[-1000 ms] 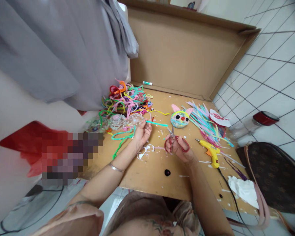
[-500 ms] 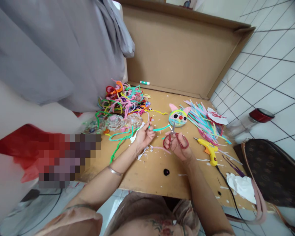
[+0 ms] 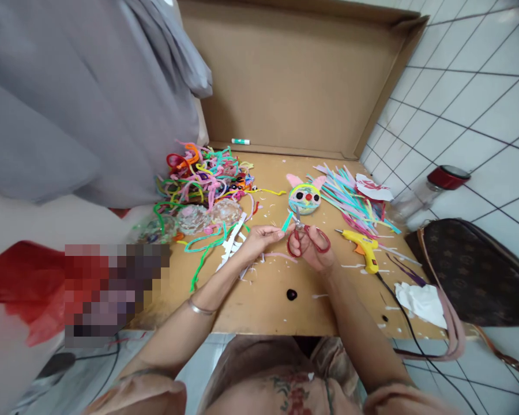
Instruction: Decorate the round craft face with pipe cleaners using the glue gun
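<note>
A short teal pipe cleaner piece (image 3: pixel 288 221) is pinched between the thumb and fingertips of the left hand (image 3: pixel 262 237), just above the centre of the frame. The piece stands tilted, with its free end pointing up and to the right, toward the blades of the red-handled scissors (image 3: pixel 305 236).

The scissors are held in the right hand (image 3: pixel 313 253), with fingers closed through the handle loops. The blades are at the free end of the piece; whether they are parted cannot be told.

The piece is judged to be very light and soft on its surface, and it is expected to bend readily and to keep its bend. Such a short length is best held close to the cutting point, so that it does not flex away from the blades. A firm pinch is advised, since cut ends may spring off.

A tangled heap of coloured pipe cleaners (image 3: pixel 203 176) lies at upper left of centre on the cardboard surface (image 3: pixel 263 300). A small round craft face (image 3: pixel 304 197) lies just above the scissors. A yellow glue gun (image 3: pixel 363 248) lies to the right, beside a fan of coloured strips (image 3: pixel 350 199).
</note>
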The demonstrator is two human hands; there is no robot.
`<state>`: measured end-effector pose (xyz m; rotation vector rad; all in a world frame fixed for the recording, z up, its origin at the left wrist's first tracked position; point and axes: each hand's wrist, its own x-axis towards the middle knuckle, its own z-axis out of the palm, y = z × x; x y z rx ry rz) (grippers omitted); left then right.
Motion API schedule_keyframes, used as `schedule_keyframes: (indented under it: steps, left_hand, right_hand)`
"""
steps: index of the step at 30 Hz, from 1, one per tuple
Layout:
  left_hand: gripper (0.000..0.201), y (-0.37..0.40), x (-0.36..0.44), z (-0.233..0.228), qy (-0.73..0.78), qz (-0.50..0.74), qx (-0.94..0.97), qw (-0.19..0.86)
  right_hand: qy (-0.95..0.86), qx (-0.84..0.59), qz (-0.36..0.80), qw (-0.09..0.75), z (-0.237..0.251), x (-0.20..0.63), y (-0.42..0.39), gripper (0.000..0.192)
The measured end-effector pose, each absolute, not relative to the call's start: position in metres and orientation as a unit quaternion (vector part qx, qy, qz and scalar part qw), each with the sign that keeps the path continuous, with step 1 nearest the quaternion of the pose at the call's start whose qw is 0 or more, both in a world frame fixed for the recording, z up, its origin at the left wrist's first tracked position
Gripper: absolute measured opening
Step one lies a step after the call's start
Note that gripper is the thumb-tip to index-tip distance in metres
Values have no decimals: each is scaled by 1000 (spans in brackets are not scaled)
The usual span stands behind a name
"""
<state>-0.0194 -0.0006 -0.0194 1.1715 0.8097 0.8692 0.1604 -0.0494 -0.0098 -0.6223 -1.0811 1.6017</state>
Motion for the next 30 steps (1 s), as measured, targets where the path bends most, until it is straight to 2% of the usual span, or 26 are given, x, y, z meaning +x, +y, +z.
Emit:
schedule_keyframes:
  steps: [4, 12, 15, 18, 30]
  left_hand:
    - [49, -1, -20, -22, 362, 372, 534, 667]
    - [16, 0, -21, -14, 336, 465, 583, 575]
    - [23, 1, -19, -16, 347, 495, 557, 570]
    - [32, -1, -17, -20, 344, 473, 573, 574]
    - [42, -1, -30, 1, 308, 430, 727, 438]
  right_hand:
    - [-452, -286, 661, 526, -6, 161, -52, 49]
    - [-480, -362, 623, 501, 2, 161, -55, 45]
    - [-489, -373, 632, 472, 1, 157, -56, 46]
    - [-497, -383, 632, 455, 1, 154, -57, 44]
    - [-447, -364, 660, 483, -5, 146, -56, 51]
